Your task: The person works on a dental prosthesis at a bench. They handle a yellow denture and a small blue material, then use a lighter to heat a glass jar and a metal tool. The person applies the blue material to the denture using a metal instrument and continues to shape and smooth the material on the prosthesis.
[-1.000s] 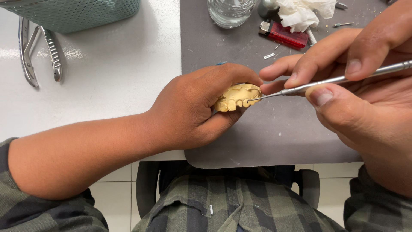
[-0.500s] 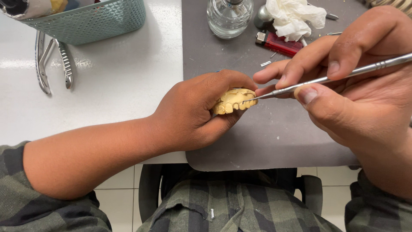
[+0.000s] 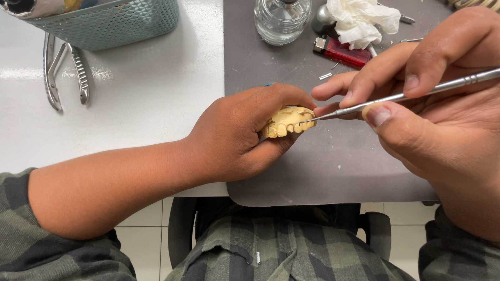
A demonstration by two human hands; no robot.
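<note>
My left hand (image 3: 245, 132) grips a yellow plaster model of teeth (image 3: 287, 122) over the grey mat (image 3: 333, 171), with the tooth row facing right. My right hand (image 3: 432, 109) holds a thin steel hand instrument (image 3: 406, 95) like a pen, between thumb and fingers. Its fine tip touches the front teeth of the model. Most of the model's back is hidden in my left palm.
A teal mesh basket (image 3: 109, 23) stands at the far left on the white table (image 3: 130, 104), metal pliers (image 3: 65, 70) beside it. On the mat's far side are a glass jar (image 3: 281, 20), a red lighter (image 3: 341, 52) and crumpled white tissue (image 3: 362, 21).
The view has shifted slightly, so the things at the back sit lower in frame. Both hands keep the same grip; the instrument tip stays on the model's teeth.
</note>
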